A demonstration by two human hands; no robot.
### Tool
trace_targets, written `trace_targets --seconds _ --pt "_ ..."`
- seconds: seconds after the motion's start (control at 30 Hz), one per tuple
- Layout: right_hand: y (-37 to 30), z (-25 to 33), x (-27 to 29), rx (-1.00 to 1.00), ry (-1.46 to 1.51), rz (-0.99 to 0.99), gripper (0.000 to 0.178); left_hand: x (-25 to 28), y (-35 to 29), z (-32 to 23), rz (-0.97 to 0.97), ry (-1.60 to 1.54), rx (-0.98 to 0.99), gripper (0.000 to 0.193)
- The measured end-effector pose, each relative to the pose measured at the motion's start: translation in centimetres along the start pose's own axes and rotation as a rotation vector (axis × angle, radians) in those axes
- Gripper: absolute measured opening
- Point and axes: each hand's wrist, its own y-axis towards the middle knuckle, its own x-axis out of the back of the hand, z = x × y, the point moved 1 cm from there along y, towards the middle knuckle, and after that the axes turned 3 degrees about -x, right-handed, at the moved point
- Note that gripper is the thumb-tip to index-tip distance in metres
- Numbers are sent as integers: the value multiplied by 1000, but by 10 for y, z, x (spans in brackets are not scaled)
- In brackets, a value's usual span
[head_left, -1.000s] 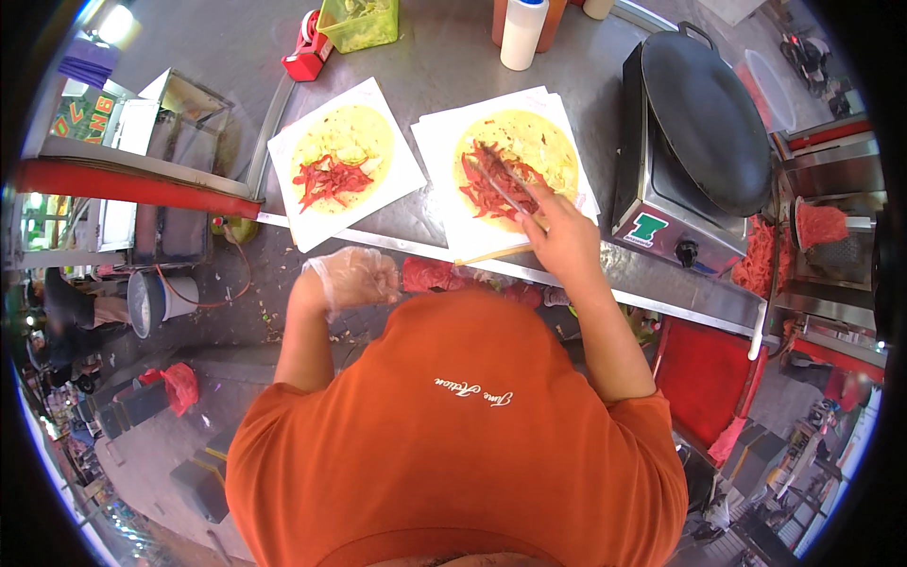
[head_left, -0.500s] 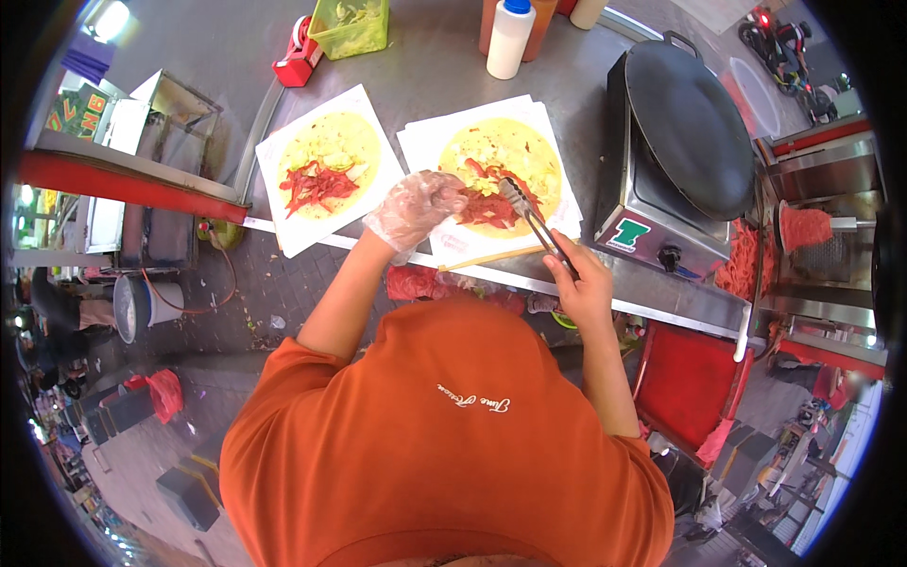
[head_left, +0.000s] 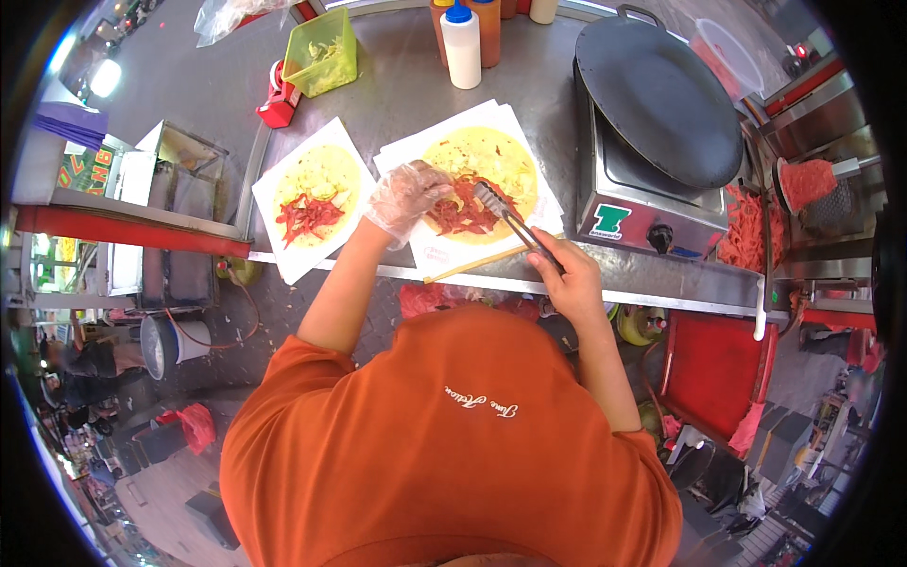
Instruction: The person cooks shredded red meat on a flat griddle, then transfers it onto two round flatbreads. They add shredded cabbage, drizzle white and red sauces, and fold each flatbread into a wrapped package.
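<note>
My right hand (head_left: 572,274) grips a pair of metal tongs (head_left: 507,215), whose tips rest at the red strips (head_left: 461,214) of filling on the right flatbread (head_left: 515,151). In a clear plastic glove, my left hand (head_left: 408,197) reaches to the left side of that filling with its fingers curled together. What those fingers pinch, if anything, is hidden. Pale shredded vegetable lies above the strips. The right flatbread sits on stacked white paper (head_left: 439,260). To the left, another flatbread (head_left: 350,180) with similar toppings lies on its own paper sheet (head_left: 335,137).
A black round pan (head_left: 661,104) rests tilted on a steel gas stove (head_left: 609,194) at the right. At the back stand a white squeeze bottle (head_left: 463,52), a green basket (head_left: 345,71) and a red tape dispenser (head_left: 278,102). The metal counter edge (head_left: 642,312) runs before me.
The whole view has shifted slightly. On the right flatbread the red strips look more spread out, and the tongs and gloved fingers stay at them.
</note>
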Motion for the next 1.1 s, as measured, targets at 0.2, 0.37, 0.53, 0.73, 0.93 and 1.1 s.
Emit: trace_targets --seconds 0.2,0.37,0.53,0.73,0.93,1.1 --pt "-4 -5 21 -150 -27 94 41 5 -11 4 36 -47 208 27" --pt "-12 -15 18 -138 -31 -23 46 -2 -10 -26 -121 -56 186 30" --pt "-15 -4 4 -164 -95 41 44 -36 -5 -25 57 -93 18 29" --pt "-15 -15 18 -99 -108 -14 39 -50 8 -11 -31 47 -504 20" --pt "-19 1 29 -186 -120 7 41 -31 4 -9 -162 -119 -125 18" --pt "-23 5 9 -110 -133 81 45 -3 -22 -20 -73 -121 250 33"
